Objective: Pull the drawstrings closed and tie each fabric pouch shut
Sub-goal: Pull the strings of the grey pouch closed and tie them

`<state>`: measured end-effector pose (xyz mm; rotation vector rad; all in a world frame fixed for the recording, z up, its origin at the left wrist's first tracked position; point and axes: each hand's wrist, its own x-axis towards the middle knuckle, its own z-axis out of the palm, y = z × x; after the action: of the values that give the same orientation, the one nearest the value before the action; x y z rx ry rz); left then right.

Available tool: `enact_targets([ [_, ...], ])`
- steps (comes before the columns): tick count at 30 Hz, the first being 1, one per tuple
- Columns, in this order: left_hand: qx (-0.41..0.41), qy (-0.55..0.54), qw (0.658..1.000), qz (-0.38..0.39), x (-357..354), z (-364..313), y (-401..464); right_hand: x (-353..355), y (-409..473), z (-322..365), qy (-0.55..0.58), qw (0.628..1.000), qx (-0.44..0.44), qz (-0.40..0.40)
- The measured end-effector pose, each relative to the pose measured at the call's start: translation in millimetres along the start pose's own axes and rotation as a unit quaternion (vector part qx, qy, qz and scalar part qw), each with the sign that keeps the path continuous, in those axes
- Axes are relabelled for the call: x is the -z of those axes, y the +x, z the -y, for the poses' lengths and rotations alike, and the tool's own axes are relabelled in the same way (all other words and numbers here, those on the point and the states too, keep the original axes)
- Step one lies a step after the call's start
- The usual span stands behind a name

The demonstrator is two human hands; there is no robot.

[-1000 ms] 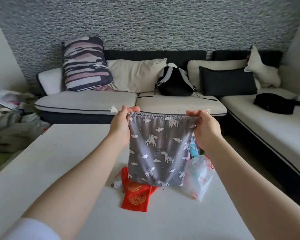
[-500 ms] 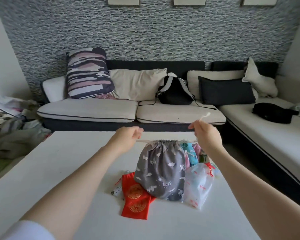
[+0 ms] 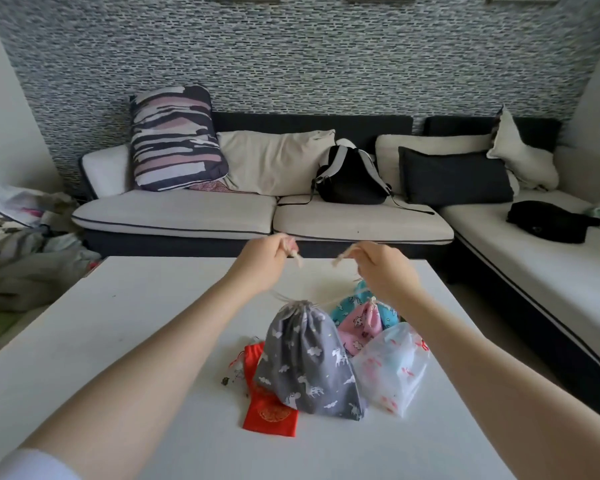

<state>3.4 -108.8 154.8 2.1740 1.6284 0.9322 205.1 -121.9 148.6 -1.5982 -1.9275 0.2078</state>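
Behind grey pouch (image 3: 307, 362), cinched, contents unseen, teal pouch (image 3: 347, 306) mostly hidden; my left hand (image 3: 267, 259) and right hand (image 3: 383, 268) pinch its blurred cords (image 3: 297, 259).

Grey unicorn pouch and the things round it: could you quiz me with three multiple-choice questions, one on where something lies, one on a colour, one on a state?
1. Where does the red pouch lie?
A. partly under the grey unicorn pouch
B. on the sofa
C. inside the backpack

2. What colour is the pouch between the grey one and the teal pouch?
A. yellow
B. pink
C. black

3. How is the grey pouch's mouth?
A. spread wide
B. cinched shut
C. folded flat

Answers: 1 A, its upper end disappears beneath the grey fabric. 2 B, the pink pouch shows there. 3 B, the left hand and right hand hold its drawstrings above the gathered top.
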Motion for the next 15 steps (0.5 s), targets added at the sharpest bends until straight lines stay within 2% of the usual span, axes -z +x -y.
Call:
enact_targets([
  [3, -0.001, -0.127, 0.991, 0.042, 4, -32, -2, 1, 1, 32, 0.097, 0.993, 0.022, 0.06],
  [6, -0.023, -0.184, 0.982, 0.027, 0, -43, 1, -4, -2, 51, 0.166, 0.976, 0.0, 0.141],
  [8, -0.022, -0.223, 0.974, 0.022, -2, -45, 3, -10, -2, 57, 0.191, 0.967, 0.012, 0.169],
  [11, 0.005, -0.24, 0.97, 0.033, -3, -44, 2, -19, 0, 61, 0.262, 0.952, 0.004, 0.16],
  [13, 0.038, -0.26, 0.964, 0.045, -6, -37, 0, -23, 5, 60, 0.33, 0.934, -0.043, 0.128],
  [15, 0.061, -0.298, 0.948, 0.091, -11, -27, -7, -21, 7, 58, 0.388, 0.911, -0.105, 0.089],
])
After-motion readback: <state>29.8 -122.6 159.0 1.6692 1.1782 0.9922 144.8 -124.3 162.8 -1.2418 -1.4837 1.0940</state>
